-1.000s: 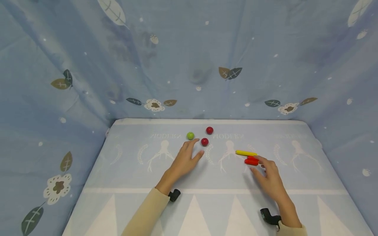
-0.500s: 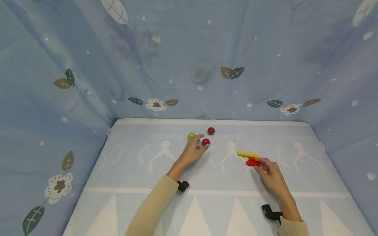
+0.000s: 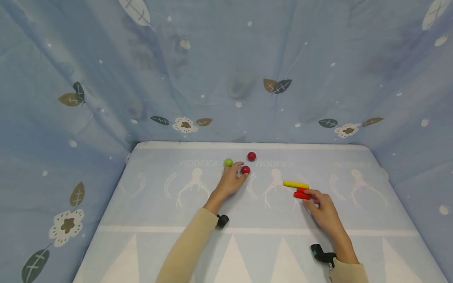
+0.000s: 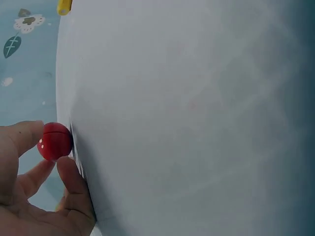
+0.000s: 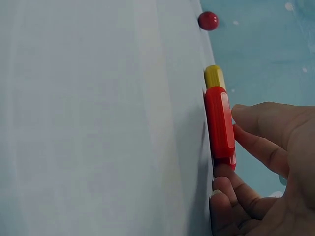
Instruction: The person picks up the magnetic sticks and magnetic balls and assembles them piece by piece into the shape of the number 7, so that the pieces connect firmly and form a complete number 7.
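My left hand (image 3: 231,181) has thumb and fingers curled round a small glossy red ball (image 3: 245,169), which shows a dark groove in the left wrist view. Just beyond those fingers lies a green ball (image 3: 228,162), partly covered. On the other side my right hand (image 3: 323,208) pinches the near end of a short red faceted stick (image 5: 220,123); its thumb and fingertips lie right at the sides. Behind it a second red piece (image 3: 301,190) is mostly hidden. A longer yellow stick (image 3: 295,184) lies just past the red pair.
A second red ball (image 3: 251,156) sits farther back, towards the far edge of the table (image 3: 170,146). Blue patterned cloth (image 3: 219,70) hangs behind the table and at both sides. Black wrist cameras (image 3: 322,253) hang below each wrist.
My left hand has moved forward and right, its thumb and fingers coming round the nearer red ball. The right hand's fingers have drawn together at the red stick. The balls and sticks have hardly moved.
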The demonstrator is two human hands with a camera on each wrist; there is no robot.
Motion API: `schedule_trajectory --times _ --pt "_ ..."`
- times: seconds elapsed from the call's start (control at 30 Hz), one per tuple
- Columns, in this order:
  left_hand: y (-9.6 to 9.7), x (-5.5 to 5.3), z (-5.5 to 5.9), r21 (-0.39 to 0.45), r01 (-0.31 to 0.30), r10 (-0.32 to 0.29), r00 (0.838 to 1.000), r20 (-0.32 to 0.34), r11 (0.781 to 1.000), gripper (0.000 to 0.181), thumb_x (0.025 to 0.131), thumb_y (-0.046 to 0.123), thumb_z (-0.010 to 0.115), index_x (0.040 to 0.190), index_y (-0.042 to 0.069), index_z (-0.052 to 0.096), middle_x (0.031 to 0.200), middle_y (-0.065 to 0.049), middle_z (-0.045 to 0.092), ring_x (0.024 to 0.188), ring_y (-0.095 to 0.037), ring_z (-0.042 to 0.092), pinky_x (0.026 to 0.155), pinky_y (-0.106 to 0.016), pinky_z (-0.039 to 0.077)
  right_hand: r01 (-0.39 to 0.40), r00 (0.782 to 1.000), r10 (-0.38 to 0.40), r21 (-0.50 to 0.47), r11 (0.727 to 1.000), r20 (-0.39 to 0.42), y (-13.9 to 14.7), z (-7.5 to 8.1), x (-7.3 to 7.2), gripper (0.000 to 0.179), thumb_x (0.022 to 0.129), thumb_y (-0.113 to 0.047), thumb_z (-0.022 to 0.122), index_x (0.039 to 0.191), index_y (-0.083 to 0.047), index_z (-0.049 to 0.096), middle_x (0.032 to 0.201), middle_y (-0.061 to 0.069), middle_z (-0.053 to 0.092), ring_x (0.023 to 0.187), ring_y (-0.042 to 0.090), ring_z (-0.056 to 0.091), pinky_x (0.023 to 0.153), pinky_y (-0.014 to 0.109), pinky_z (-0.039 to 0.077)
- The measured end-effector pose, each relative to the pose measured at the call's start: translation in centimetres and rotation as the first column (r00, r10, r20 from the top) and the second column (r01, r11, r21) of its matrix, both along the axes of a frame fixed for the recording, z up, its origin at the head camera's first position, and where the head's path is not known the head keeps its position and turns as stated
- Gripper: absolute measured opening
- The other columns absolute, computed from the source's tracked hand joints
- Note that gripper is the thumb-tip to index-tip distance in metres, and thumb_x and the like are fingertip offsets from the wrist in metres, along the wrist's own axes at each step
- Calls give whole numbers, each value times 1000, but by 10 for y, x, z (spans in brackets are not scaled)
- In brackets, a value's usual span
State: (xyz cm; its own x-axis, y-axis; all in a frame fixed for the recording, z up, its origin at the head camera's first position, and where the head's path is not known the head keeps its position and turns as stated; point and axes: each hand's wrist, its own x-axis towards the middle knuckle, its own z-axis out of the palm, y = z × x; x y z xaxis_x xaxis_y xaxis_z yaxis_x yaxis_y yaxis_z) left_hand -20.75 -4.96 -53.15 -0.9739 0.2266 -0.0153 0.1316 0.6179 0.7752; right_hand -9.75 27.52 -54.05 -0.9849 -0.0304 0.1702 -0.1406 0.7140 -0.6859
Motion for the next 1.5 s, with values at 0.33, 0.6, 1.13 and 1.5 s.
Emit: schedule_trajectory --times 0.33,0.6,1.13,1.5 --pt "2 0 4 -86 2 1 999 33 996 43 100 25 63 138 9 54 131 -22 48 121 -33 49 100 -47 42 27 999 -28 24 999 22 -3 0 -1 29 91 -3 72 118 3 64 106 22 59 93 35 53 77 47 44" --pt "6 -2 6 -165 -15 23 999 42 986 42 99 28 64 134 7 55 126 -21 50 109 -30 54 95 -44 46 44 997 -46 24 999 69 -6 -3 -2 28 91 -4 72 118 2 64 110 24 58 97 37 53 80 48 44" --pt "9 1 7 -206 -30 34 999 16 978 39 99 27 65 133 9 56 123 -20 50 97 -27 54 88 -42 47 95 992 -98 44 994 74 -10 0 1 27 91 -4 72 115 5 65 109 26 54 95 39 52 78 47 41" --pt "5 9 10 -164 -50 52 999 7 985 38 98 25 68 128 6 57 117 -15 50 95 -27 56 87 -40 48 112 991 -116 60 992 67 -13 5 2 27 91 -6 72 116 4 67 106 24 56 89 34 53 75 43 44"
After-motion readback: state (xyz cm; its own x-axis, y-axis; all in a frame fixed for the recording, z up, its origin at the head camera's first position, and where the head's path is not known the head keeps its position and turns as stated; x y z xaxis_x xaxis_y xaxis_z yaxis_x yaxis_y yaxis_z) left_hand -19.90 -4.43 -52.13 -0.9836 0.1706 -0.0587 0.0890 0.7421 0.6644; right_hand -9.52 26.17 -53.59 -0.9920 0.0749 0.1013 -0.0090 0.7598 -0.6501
